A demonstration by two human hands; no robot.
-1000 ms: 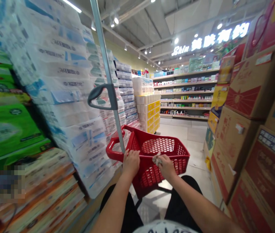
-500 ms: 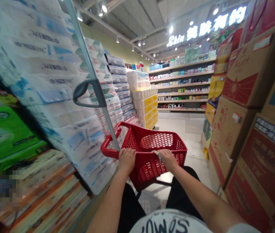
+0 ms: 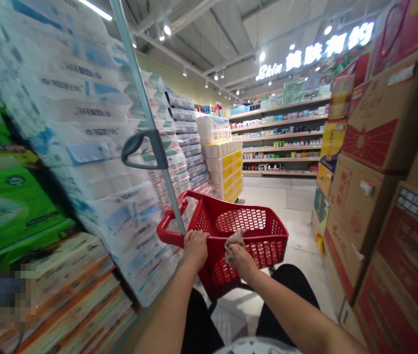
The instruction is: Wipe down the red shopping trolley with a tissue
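aisle: floor [image 3: 290, 206] open far ahead, between packs [image 3: 94, 162] on the left and boxes [image 3: 378, 162] on the right.
basket [image 3: 264, 236]: red, near centre, left edge just beside the packs; pole [image 3: 146, 128] rises at its near-left corner.
left hand [image 3: 195, 246]: closed on the basket's near rim.
right hand [image 3: 242, 258]: clutching a cloth [image 3: 233, 241] at the near rim.

The rim of the red basket [image 3: 273, 231] is gripped by the left hand [image 3: 195, 246]; a cloth [image 3: 234, 242] is held against it by the right hand [image 3: 245, 261]. Tissue packs [image 3: 94, 147] are stacked at nine o'clock, cartons [image 3: 378, 123] at three.
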